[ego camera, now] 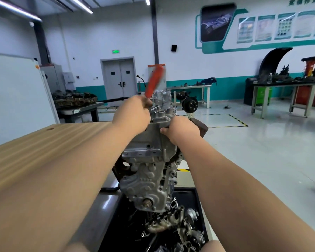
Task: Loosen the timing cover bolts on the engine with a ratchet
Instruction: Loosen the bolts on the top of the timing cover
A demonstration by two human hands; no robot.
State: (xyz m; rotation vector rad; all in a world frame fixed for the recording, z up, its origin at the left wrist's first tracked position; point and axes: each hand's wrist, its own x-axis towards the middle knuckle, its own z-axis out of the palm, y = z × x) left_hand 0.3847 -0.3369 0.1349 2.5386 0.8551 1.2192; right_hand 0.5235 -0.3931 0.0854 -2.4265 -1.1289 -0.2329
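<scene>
Red and smeared by motion blur, the handle of the ratchet (154, 82) slants up and to the right above the top of the engine (153, 142), with its metal head down at the upper edge of the casting. The left hand (133, 113) grips the lower end of that handle, fingers curled tight around it. The knuckles hide the socket, so I cannot tell which bolt it sits on. The right hand (182, 130) holds the top right corner of the engine, with the thumb pressed on the near face and the fingers hooked over the far edge, out of sight. The engine stands upright between the two forearms, its grey cast timing cover (145, 184) facing the camera and a crank stub (147, 203) poking out low on it. Beneath sits a black tray (198, 202) holding loose metal parts (164, 224), piled right under the engine. A pale wooden tabletop (44, 151) lies to the left, close beside the engine, and the left forearm passes over its edge.
</scene>
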